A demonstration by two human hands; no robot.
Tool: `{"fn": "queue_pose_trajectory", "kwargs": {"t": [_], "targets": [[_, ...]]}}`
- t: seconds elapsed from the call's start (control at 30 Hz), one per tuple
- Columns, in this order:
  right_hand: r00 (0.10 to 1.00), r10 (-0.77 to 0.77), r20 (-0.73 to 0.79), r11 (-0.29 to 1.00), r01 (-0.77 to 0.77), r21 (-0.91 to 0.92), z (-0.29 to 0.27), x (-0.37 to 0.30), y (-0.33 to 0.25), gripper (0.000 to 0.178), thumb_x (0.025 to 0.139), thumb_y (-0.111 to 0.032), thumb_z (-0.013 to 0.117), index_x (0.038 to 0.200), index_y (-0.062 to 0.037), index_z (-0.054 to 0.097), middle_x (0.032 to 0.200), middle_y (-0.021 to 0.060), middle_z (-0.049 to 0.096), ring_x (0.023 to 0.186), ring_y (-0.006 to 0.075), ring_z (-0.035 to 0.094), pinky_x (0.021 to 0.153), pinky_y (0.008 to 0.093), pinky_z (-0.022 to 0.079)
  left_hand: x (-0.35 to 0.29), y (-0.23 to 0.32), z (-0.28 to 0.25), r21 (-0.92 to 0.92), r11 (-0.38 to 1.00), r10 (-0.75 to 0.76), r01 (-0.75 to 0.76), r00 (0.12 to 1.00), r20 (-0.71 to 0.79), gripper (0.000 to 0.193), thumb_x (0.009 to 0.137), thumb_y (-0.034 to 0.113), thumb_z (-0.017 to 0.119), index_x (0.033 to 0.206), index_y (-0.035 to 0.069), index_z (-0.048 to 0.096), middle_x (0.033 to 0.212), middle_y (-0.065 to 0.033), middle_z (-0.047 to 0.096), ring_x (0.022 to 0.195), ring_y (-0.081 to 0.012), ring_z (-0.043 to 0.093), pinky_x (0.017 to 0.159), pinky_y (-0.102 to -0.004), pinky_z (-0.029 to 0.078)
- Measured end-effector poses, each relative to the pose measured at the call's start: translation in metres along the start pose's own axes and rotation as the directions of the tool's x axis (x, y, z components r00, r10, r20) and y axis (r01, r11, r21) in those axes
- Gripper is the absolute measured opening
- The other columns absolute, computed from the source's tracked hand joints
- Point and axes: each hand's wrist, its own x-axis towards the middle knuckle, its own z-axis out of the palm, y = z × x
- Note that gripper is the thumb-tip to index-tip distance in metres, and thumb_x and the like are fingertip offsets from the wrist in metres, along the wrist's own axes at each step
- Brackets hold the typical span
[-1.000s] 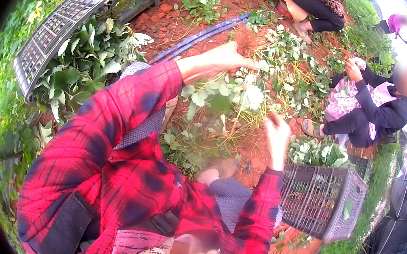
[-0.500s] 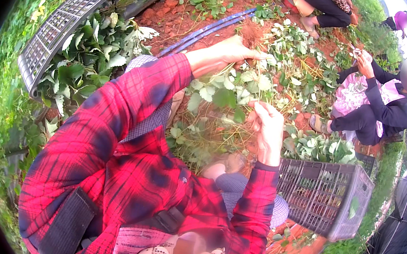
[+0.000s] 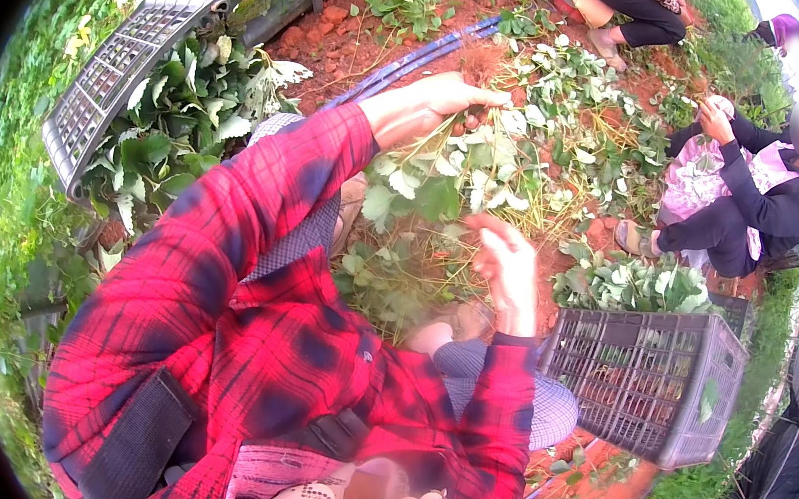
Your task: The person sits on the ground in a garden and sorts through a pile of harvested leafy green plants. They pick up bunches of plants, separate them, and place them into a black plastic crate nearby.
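The left hand clamps leafy plants, which fan out just beside it.

It's red soil underfoot here, lumpy and crumbled toward the far side. A loose spread of leafy plants covers much of the middle, yellowish stems tangled among the leaves. Two blue pipes run side by side over the dirt, near a small green clump. Over to the right, a slatted grey crate stands on the ground.
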Motion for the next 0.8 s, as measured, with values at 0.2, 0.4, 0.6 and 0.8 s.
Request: {"fn": "queue_pose_trajectory", "kwargs": {"t": [0.2,0.4,0.6,0.8], "targets": [[0.816,-0.343,-0.466,0.939,0.307,-0.154,-0.034,0.009,-0.045,0.029,0.079,-0.017,0.058,0.104,-0.0020,0.057,0.093,0.0064,0.062,0.059,0.0051,0.052,0.047,0.0143,0.036,-0.004,-0.003,0.009,0.270,0.947,0.169,-0.176,0.984,0.049,0.026,0.070,0.028,0.069,0.079,0.005,0.060,0.063,0.0019,0.052,0.051,-0.0066,0.045,0.043,-0.0212,0.033],[0.933,-0.358,-0.011,0.902,0.344,-0.261,0.029,0.039,-0.042,0.036,0.076,-0.019,0.060,0.105,0.0008,0.053,0.087,0.0054,0.059,0.071,0.0101,0.053,0.064,0.0239,0.042,-0.019,-0.009,0.028,0.201,0.976,0.060,-0.079,0.993,0.099,0.024,0.070,0.024,0.071,0.076,0.004,0.059,0.055,0.0002,0.049,0.044,-0.0076,0.038,0.041,-0.0208,0.029],[0.962,-0.274,-0.022,0.895,0.246,-0.372,0.032,0.058,-0.001,0.021,0.079,-0.018,0.056,0.084,0.0016,0.058,0.064,0.0088,0.057,0.059,0.0160,0.054,0.055,0.0296,0.042,-0.006,-0.016,0.014,-0.102,0.982,-0.151,0.159,0.985,0.079,0.021,0.072,0.021,0.069,0.081,0.004,0.060,0.063,-0.0013,0.055,0.050,-0.0082,0.046,0.044,-0.0221,0.036],[0.903,-0.404,-0.144,0.820,0.288,-0.495,0.038,0.083,0.040,0.020,0.081,-0.016,0.050,0.079,0.0027,0.055,0.059,0.0088,0.057,0.051,0.0145,0.054,0.050,0.0287,0.042,-0.009,-0.032,0.023,-0.009,0.999,-0.031,0.032,0.992,0.123,0.026,0.071,0.013,0.069,0.091,0.001,0.061,0.086,-0.0092,0.062,0.077,-0.0162,0.059,0.069,-0.0284,0.047]]}}
